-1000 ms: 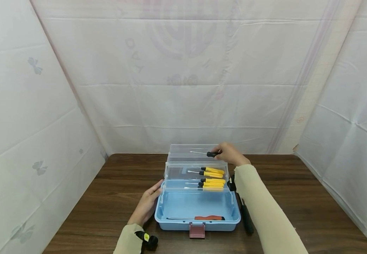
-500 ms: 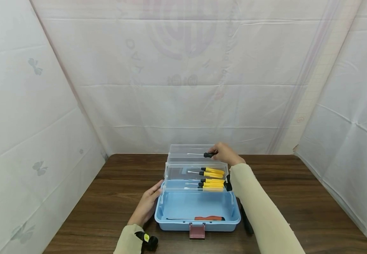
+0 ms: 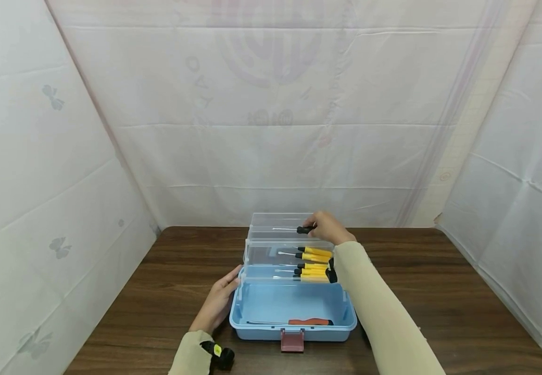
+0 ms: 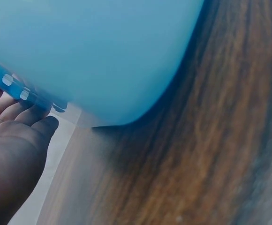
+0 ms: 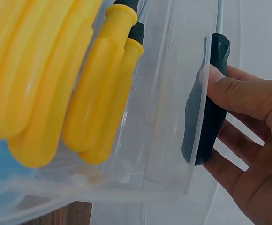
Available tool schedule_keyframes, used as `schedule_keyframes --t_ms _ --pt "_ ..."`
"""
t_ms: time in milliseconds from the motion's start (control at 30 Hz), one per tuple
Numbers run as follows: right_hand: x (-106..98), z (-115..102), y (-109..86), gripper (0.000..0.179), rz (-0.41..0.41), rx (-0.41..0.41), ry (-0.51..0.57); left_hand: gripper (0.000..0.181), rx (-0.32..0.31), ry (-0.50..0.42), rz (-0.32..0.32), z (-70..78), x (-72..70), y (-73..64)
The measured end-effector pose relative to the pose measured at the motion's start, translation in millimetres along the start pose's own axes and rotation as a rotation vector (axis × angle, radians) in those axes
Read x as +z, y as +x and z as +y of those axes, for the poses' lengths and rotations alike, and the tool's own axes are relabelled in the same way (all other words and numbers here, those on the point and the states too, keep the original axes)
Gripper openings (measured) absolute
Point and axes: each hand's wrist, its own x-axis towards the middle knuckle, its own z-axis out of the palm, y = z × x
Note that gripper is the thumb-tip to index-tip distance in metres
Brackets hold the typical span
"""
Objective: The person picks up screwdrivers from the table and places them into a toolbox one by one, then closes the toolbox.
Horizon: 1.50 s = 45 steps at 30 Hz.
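My right hand pinches a screwdriver by its black handle, thumb on one side and fingers on the other. Its shaft points left, over the topmost clear tray; in the right wrist view the tray's wall overlaps the handle. Below, several yellow-handled screwdrivers lie in the clear trays of a blue toolbox. A screwdriver with a red handle lies along the front of the box's floor. My left hand rests against the toolbox's left side, fingers fairly straight at its rim.
The toolbox stands unlatched on a dark wooden table, its reddish latch hanging down in front. White sheeting closes off the back and both sides. My right sleeve covers part of the table beside the box.
My right hand has moved left and slightly down with the black-handled screwdriver over the topmost tray. A dark handle right of the box is now mostly behind the sleeve. My left hand stays put.
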Motion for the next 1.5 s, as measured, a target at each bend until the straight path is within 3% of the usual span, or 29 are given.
schedule_keyframes --t_ms 1500 --pt "-1.5 2.1 -7.4 0.025 0.033 0.065 -0.024 0.049 -0.019 -0.005 0.008 0.6 1.3 0.3"
